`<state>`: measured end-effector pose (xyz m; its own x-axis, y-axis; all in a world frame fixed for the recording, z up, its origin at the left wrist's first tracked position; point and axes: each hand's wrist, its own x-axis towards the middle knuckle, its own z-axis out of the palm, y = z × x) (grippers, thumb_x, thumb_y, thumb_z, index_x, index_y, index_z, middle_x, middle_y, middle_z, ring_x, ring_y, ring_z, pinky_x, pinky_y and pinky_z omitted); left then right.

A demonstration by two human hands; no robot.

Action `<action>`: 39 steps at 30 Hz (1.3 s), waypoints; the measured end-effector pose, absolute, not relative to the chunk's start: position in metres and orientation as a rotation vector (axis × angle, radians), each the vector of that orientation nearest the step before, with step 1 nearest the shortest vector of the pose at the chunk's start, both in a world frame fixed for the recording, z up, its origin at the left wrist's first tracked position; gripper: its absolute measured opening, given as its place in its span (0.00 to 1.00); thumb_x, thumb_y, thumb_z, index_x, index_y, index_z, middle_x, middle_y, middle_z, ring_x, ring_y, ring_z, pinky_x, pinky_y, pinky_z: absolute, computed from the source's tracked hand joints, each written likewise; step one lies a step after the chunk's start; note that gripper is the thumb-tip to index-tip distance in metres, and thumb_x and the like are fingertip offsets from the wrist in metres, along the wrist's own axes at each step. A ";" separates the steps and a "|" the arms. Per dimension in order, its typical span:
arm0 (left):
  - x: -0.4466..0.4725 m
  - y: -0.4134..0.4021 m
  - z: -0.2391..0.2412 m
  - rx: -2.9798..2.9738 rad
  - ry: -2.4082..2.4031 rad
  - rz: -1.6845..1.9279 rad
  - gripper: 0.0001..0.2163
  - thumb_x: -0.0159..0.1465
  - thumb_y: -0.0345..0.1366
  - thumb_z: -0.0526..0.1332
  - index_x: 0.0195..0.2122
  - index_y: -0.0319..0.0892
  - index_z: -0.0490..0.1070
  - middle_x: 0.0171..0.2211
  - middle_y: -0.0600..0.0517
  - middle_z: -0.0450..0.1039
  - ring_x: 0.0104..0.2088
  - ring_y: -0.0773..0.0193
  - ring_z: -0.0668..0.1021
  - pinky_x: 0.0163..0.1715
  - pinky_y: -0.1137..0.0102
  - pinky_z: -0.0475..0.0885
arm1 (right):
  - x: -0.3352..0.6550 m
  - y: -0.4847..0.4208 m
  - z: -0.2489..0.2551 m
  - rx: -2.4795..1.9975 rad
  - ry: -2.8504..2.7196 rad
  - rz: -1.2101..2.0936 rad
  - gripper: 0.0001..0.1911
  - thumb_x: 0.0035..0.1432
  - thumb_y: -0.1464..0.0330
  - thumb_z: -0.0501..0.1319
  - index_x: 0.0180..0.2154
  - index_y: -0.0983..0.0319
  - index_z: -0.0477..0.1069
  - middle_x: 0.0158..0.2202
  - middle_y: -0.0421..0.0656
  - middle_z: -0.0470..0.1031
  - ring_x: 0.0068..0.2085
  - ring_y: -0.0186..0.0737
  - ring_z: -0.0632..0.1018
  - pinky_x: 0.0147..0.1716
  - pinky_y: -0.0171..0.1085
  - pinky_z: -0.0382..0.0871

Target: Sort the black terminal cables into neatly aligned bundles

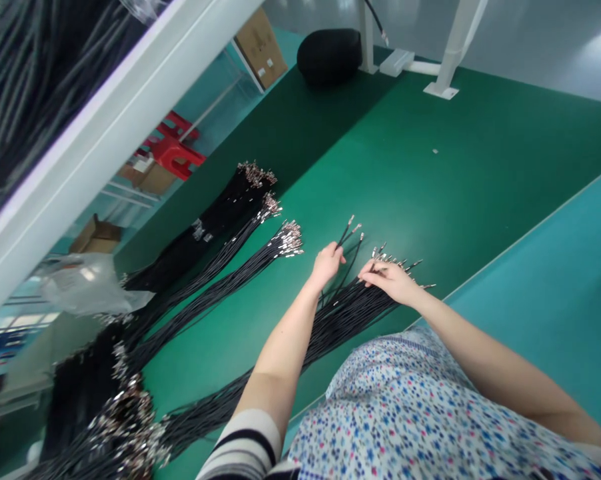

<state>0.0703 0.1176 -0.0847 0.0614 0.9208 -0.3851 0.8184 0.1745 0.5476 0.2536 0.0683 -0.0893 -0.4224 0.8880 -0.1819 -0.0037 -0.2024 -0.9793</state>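
A long bundle of black cables [348, 320] with metal end terminals lies along the near edge of the green table. My left hand [328, 262] is closed around a few black cables [348, 230], whose metal-tipped ends stick up past the fingers. One more cable [355, 257] rises between my two hands. Over the bundle's terminal end, my right hand [388, 277] has thumb and fingers pinched together, apparently on a cable end; the fingers partly cover it.
More cable bundles [230, 259] lie to the left, with a tangle of metal ends [130, 427] at lower left. A clear plastic bag [93, 283] rests near them. A white shelf beam [100, 127] crosses the upper left. A black rounded object [329, 57] stands at the back beside white posts [443, 83].
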 end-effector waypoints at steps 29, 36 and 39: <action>0.075 0.117 -0.099 1.452 1.214 0.172 0.19 0.53 0.49 0.60 0.32 0.35 0.73 0.24 0.54 0.71 0.24 0.71 0.68 0.28 0.75 0.61 | 0.247 0.095 -0.110 -1.250 -0.697 1.821 0.14 0.43 0.62 0.67 0.26 0.65 0.68 0.19 0.42 0.71 0.21 0.33 0.73 0.23 0.34 0.69; 0.059 0.123 -0.096 1.716 1.511 0.141 0.15 0.62 0.44 0.52 0.32 0.38 0.71 0.26 0.51 0.71 0.29 0.67 0.71 0.32 0.74 0.63 | 0.247 0.130 -0.112 -1.363 -1.017 1.654 0.11 0.48 0.64 0.63 0.32 0.65 0.71 0.24 0.43 0.73 0.22 0.34 0.72 0.23 0.35 0.67; 0.068 0.127 -0.112 1.748 1.700 0.077 0.15 0.64 0.42 0.48 0.35 0.40 0.70 0.30 0.49 0.73 0.32 0.64 0.73 0.34 0.72 0.65 | 0.261 0.119 -0.132 -1.661 -1.485 1.440 0.07 0.51 0.68 0.59 0.32 0.63 0.72 0.25 0.43 0.74 0.24 0.36 0.73 0.28 0.37 0.66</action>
<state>0.0679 0.1269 -0.1120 0.1415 0.9009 -0.4103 0.8602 0.0933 0.5014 0.2608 0.1187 -0.1315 -0.1445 0.9147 -0.3773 0.4053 -0.2931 -0.8659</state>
